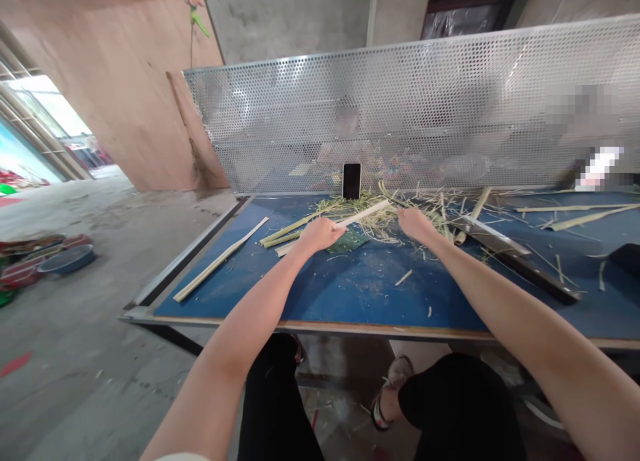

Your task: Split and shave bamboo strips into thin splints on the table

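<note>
My left hand (323, 234) is closed round a pale, flat strip of split plant stem (367, 212), which looks like bamboo. The strip slants up and to the right out of my fist. Close to its far end, my right hand (415, 223) has its fingers pinched together; what they hold, if anything, is too small to make out. Thin shavings (383, 227) lie heaped under and behind both hands. Right of my right forearm rests a long knife with a dark handle (535, 271), its metal blade (493, 234) pointing away from me.
One long strip (220, 261) lies at the left of the blue table (330, 294). More strips (585, 219) lie at the right. A phone (351, 181) stands upright against a perforated metal panel (280, 127) along the back edge. Basins (67, 259) sit on the floor at left.
</note>
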Available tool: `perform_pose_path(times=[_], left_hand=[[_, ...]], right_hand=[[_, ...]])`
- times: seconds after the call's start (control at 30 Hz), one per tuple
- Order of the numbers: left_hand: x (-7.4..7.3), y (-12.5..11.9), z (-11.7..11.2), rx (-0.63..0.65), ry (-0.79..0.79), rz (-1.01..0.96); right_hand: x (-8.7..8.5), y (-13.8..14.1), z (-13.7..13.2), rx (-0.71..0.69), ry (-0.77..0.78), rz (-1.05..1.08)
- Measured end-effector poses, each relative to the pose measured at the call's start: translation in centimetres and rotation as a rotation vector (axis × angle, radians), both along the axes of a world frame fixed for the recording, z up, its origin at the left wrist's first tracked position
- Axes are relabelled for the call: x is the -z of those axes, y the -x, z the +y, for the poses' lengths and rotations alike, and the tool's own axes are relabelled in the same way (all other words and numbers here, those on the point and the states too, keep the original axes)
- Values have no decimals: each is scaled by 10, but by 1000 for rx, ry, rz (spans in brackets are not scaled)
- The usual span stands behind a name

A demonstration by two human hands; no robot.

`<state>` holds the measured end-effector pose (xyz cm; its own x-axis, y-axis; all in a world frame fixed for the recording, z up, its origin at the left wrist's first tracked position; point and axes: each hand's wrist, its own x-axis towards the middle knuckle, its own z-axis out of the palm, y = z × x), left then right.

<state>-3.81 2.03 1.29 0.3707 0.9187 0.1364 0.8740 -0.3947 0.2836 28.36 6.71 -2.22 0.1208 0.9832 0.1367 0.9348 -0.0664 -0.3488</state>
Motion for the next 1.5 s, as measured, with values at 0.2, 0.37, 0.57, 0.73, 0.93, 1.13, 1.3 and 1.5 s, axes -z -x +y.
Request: perform_pose_path(times=[0.2,0.37,0.57,0.73,0.93,1.13,1.3,1.5], left_hand=[[-2,1,0,-28,-5,-42],[1,-1,2,-24,0,2],[11,-3,10,-11,-87,68],[14,-5,10,-1,-100,93],[13,-5,10,-9,-79,90],[12,-1,10,-30,-76,89],[5,1,6,-42,-54,40],[-3,-4,1,-47,-34,-55]], right_hand=[[-8,-15,1,110,-179,34],[-19,25,-19,-45,-282,28],[-18,74,-43,-258,-131,15],[-12,90,-48,-303,-37,7],[-11,89,-47,-280,14,-16],[-12,72,-32,-198,40,1],[-7,40,-15,-107,21,-24],[-1,43,-13,-60,-46,57]])
